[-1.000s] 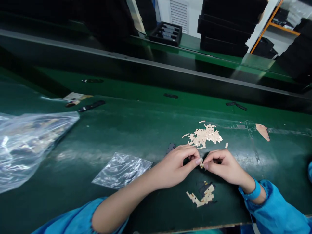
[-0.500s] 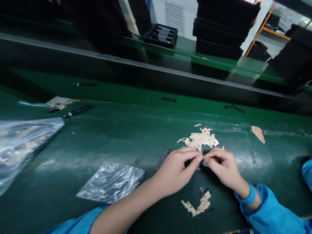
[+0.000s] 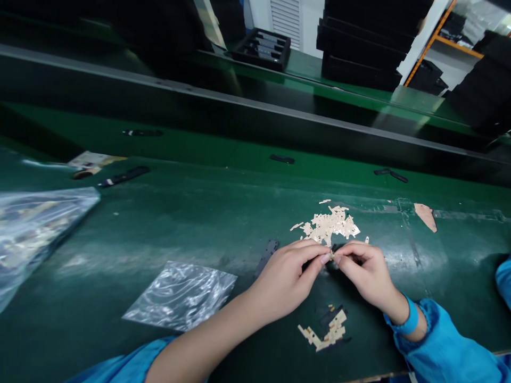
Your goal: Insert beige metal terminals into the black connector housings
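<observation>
The surface (image 3: 215, 223) ran wide between the clear bag (image 3: 181, 295) and the beige pile (image 3: 331, 224), its near edge showing lower right. The left hand (image 3: 285, 279) and right hand (image 3: 369, 271) pinched a tiny pale piece (image 3: 331, 257), mostly hidden, just short of the pile.

Small piece (image 3: 331, 257): between the hands (image 3: 290, 274), over the counter (image 3: 203, 213)
Pile (image 3: 331, 224): beyond the hands, toward the counter's far edge
Cluster (image 3: 334, 333): before the hands, toward the near edge
Strip (image 3: 268, 255): just left of the hands
Flat bag (image 3: 181, 295): left of the strip
Filled bag (image 3: 35, 229): left of the flat bag
Scrap (image 3: 426, 217): right of the pile
Tray (image 3: 264, 49): behind the counter's far edge
</observation>
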`<state>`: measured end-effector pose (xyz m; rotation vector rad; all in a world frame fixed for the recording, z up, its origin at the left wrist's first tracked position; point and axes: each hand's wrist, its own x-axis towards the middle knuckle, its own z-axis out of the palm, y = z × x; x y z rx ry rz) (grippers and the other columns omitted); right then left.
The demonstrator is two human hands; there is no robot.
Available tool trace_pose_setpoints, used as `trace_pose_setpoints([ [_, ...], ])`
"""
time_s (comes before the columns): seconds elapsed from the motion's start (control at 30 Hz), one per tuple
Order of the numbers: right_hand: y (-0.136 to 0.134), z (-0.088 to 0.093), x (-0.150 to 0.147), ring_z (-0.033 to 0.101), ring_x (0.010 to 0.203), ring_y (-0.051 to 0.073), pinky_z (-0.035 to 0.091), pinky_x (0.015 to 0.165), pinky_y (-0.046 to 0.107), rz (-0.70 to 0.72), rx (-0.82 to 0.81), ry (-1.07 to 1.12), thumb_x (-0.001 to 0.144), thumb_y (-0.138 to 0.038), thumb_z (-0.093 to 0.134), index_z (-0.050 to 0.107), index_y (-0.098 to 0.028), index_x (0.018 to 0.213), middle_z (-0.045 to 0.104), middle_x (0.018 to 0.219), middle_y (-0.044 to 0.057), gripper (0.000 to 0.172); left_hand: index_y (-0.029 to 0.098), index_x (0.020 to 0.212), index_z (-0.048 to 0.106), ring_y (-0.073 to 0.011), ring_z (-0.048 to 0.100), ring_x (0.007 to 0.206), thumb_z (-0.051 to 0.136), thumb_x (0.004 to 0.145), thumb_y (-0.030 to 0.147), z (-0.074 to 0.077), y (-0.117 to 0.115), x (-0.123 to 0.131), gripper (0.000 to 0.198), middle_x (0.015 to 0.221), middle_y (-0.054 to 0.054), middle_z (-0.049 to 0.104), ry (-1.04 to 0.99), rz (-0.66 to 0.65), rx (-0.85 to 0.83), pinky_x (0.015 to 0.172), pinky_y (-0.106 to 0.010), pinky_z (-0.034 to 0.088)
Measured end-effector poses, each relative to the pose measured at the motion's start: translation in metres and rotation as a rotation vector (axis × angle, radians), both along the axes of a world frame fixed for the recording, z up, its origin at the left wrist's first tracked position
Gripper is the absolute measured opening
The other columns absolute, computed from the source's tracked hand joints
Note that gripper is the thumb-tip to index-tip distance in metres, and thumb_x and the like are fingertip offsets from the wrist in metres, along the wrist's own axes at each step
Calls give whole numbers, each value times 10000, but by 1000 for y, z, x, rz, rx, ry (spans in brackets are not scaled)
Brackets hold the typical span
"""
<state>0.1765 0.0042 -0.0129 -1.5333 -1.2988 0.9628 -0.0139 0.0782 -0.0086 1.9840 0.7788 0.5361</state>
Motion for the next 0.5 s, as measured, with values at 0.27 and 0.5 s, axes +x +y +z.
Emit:
trace_pose_setpoints([
  [0.27,-1,-2,-1,556,574,143,443,539,252,-13,-4,4,864,-225,679,798,-207,787,700,706,25,143,219,1012,721,-230,713,942,425,1054,251,0,2,1,301,998,-40,768,80,9,-5,822,-370,529],
  [0.5,-1,-1,-2,567,580,136,438,552,244,-30,113,-87,852,-171,682,792,-202,775,699,678,15,137,234,980,756,-208,711,886,463,1044,259,8,-1,1,301,948,-18,770,49,0,-50,798,-346,518],
])
